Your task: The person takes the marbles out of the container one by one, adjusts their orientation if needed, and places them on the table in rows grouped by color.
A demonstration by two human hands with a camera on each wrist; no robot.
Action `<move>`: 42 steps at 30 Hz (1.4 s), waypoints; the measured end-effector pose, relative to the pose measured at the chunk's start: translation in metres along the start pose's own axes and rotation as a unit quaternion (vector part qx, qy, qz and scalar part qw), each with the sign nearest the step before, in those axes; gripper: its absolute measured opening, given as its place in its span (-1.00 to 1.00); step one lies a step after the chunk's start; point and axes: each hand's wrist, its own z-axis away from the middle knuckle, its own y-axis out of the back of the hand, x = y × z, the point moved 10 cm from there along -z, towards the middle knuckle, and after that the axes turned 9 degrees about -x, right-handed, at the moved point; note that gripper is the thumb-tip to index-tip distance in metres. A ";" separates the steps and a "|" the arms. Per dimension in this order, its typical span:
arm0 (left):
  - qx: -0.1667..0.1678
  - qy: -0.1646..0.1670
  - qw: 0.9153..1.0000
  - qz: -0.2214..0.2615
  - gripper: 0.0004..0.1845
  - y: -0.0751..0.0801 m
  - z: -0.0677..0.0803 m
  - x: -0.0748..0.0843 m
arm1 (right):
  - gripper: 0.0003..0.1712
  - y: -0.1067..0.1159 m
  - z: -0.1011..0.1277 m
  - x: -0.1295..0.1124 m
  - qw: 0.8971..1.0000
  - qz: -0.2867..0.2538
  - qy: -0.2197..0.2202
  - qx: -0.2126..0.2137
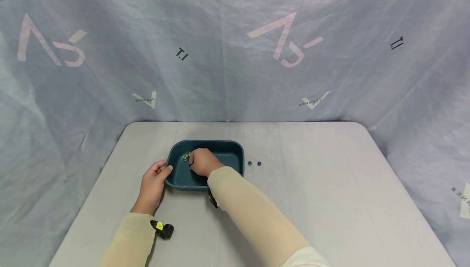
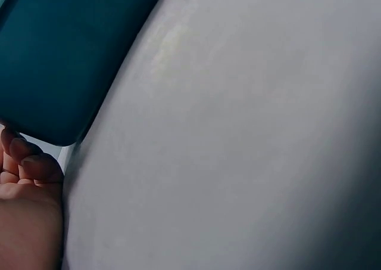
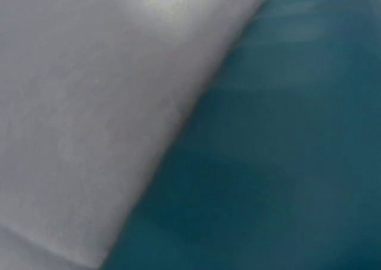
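A dark teal bin (image 1: 235, 146) stands on the grey table (image 1: 312, 185), left of the middle. My right hand (image 1: 200, 161) reaches into its left half, fingers curled down around a small green thing (image 1: 186, 156) that peeks out beside the knuckles. My left hand (image 1: 154, 181) grips the bin's left wall, thumb on the rim and fingers outside. In the left wrist view, curled fingertips (image 2: 27, 160) lie under the bin's (image 2: 65, 55) rounded corner. The right wrist view shows only blurred teal bin wall (image 3: 286, 151) and table (image 3: 89, 103), with no hand in it.
Two small blue beads (image 1: 249, 163) (image 1: 259, 163) lie on the table just right of the bin. A pale blue cloth backdrop (image 1: 235, 54) encloses the table on three sides. A black wrist camera (image 1: 163, 230) sits at my left sleeve.
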 end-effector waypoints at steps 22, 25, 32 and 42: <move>0.008 0.001 1.000 -0.001 -0.59 0.003 -0.001 0.000 | -0.96 0.023 0.020 -0.015 0.997 -0.063 0.042 0.002; 0.003 0.001 1.000 0.004 -0.57 0.001 0.000 0.000 | -0.95 0.027 0.027 -0.014 0.994 -0.091 0.054 0.007; 0.009 0.004 1.000 -0.007 -0.58 0.002 0.001 0.000 | -0.94 0.036 0.042 -0.005 0.989 -0.129 0.068 0.020; 0.003 0.008 1.000 -0.005 -0.55 0.001 -0.001 -0.002 | -0.90 0.043 0.065 0.010 0.982 -0.161 0.089 0.033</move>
